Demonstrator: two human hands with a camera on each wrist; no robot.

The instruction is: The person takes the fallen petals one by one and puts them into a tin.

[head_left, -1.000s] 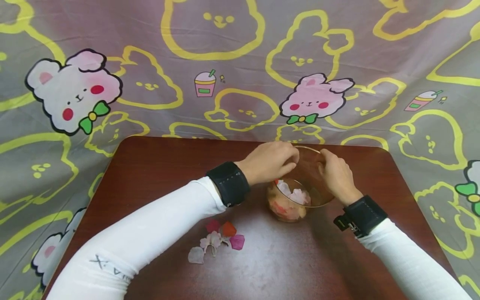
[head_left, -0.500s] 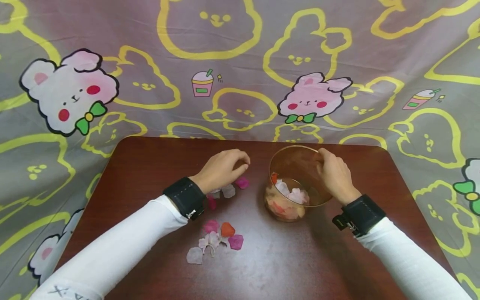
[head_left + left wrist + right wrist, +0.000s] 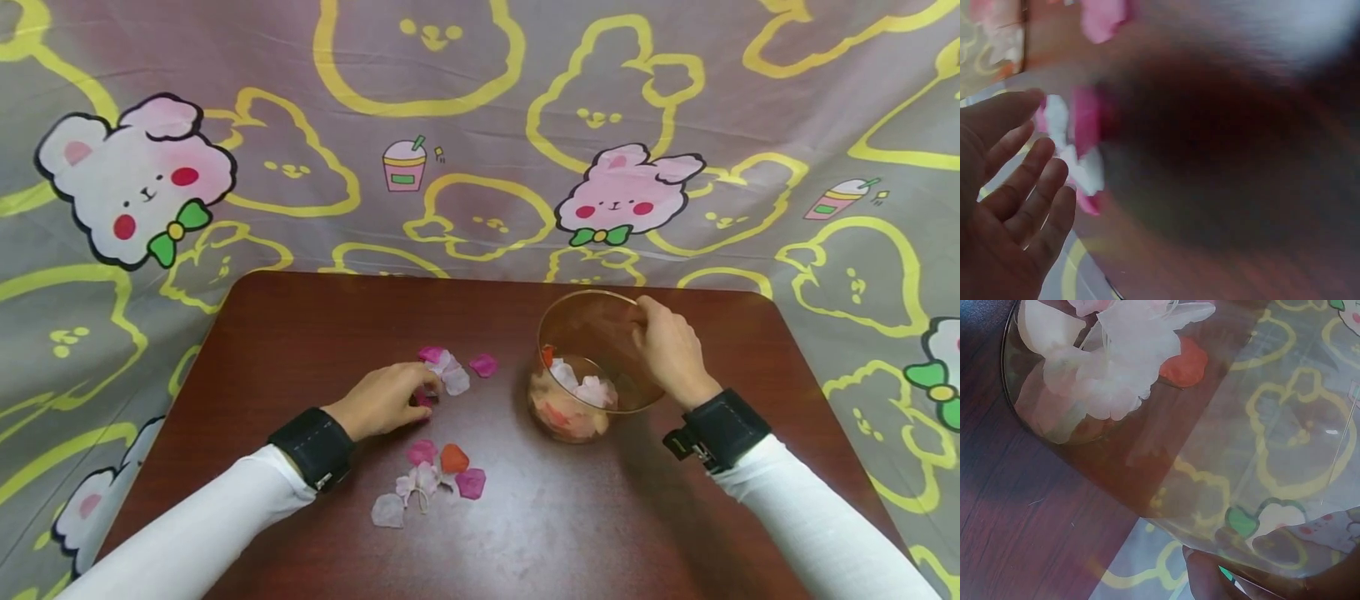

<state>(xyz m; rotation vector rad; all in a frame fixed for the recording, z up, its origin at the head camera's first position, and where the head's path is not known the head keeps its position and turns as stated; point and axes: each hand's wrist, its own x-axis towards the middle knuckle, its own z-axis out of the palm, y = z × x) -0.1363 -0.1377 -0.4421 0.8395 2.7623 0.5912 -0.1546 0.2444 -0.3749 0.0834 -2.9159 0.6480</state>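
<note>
My left hand (image 3: 386, 400) is low over the table beside a small group of white and magenta petals (image 3: 452, 377). In the left wrist view its fingers (image 3: 1038, 194) are loosely spread, and a magenta petal (image 3: 1087, 119) lies just past the fingertips; nothing shows in the hand. My right hand (image 3: 670, 350) grips the rim of a clear glass bowl (image 3: 592, 321), thumb and fingers on either side of the wall. White, pink and red petals (image 3: 1110, 369) lie in the bottom of this bowl, which the right wrist view shows from close by.
A second pile of petals (image 3: 422, 482), with an orange one (image 3: 453, 458) among them, lies nearer the front. A single magenta petal (image 3: 483, 365) lies right of the back group. Behind the brown table (image 3: 322, 321) hangs a patterned cloth (image 3: 480, 100).
My left hand has left the bowl's rim and moved left and down to the back petal group, uncovering it. My right hand and the bowl have stayed in place.
</note>
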